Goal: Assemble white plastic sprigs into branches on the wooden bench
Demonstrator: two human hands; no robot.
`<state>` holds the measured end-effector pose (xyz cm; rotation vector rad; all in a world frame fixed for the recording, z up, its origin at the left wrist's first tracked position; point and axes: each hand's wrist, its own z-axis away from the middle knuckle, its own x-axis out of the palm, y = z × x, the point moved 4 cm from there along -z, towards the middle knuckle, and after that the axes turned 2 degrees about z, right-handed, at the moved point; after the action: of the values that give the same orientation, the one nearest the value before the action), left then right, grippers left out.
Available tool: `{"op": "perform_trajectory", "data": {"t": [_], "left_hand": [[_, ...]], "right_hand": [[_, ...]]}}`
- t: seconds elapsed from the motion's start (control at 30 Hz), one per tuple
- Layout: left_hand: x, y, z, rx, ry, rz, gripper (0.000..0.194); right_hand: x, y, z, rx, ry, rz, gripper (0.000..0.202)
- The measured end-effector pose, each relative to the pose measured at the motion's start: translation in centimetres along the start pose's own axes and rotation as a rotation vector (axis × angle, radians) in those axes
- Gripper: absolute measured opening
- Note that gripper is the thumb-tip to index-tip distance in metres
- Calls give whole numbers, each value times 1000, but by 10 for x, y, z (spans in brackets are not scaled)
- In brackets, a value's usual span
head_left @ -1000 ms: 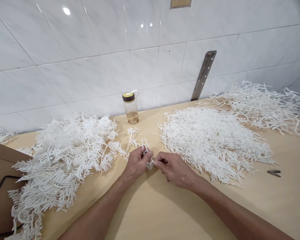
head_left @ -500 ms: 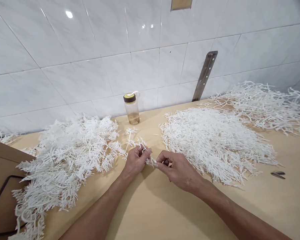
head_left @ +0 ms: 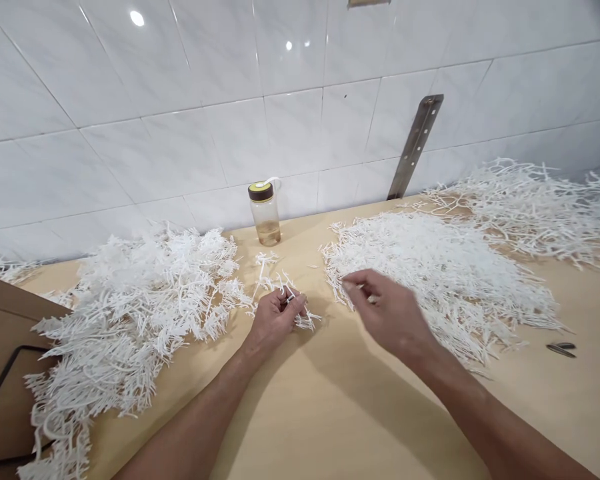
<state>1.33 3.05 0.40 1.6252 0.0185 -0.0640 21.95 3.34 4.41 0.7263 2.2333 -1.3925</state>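
My left hand (head_left: 276,319) pinches a white branched plastic piece (head_left: 307,319), whose thin prongs stick out past the fingertips. Over the near left edge of a pile of short white sticks (head_left: 420,260), my right hand (head_left: 387,310) is closed, thumb and fingertips close together; whatever they hold is too small to make out. A large heap of white branched pieces (head_left: 150,300) lies to the left of my left hand. A few loose branched pieces (head_left: 264,267) lie just beyond that hand.
A bottle with a dark lid (head_left: 266,217) stands near the tiled wall. Longer white strands (head_left: 540,210) lie at the back right. Small metal snips (head_left: 561,349) rest at the right. A brown box (head_left: 10,373) is at the far left, and a metal bracket (head_left: 416,147) leans at the wall.
My right hand has moved right and up, away from the piece in my left hand, to the pile of short sticks. My left hand keeps its hold. The view has shifted slightly.
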Motion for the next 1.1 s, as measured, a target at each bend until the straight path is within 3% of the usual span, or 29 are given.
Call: {"op": "perform_trajectory", "data": {"t": [0.07, 0.17, 0.43, 0.57, 0.7, 0.8, 0.87, 0.93, 1.0, 1.1], "left_hand": [[0, 0, 0, 3, -2, -4, 38], [0, 0, -1, 11, -13, -2, 39], [2, -1, 0, 7, -38, 22, 37], [-1, -4, -2, 32, 9, -23, 36], [-7, -7, -3, 17, 109, 20, 34], [-6, -5, -3, -24, 107, 41, 35], [-5, -3, -2, -17, 78, 22, 35], [-4, -1, -2, -15, 67, 40, 35], [-3, 0, -2, -24, 62, 71, 35], [-2, 0, -2, -37, 55, 85, 34]], "right_hand": [[21, -4, 7, 40, -242, -59, 23], [39, -8, 16, 86, -415, -120, 25], [45, -7, 15, 146, -461, -191, 20], [44, -14, 17, 78, -455, -131, 19], [41, -34, 28, 1, -601, -173, 17], [38, -41, 33, -28, -688, -214, 16], [33, -38, 27, -41, -638, -196, 15], [23, -26, 16, -23, -510, -129, 16], [9, -9, 3, 15, -316, -6, 16], [-20, 8, -11, -3, 83, 199, 12]]}}
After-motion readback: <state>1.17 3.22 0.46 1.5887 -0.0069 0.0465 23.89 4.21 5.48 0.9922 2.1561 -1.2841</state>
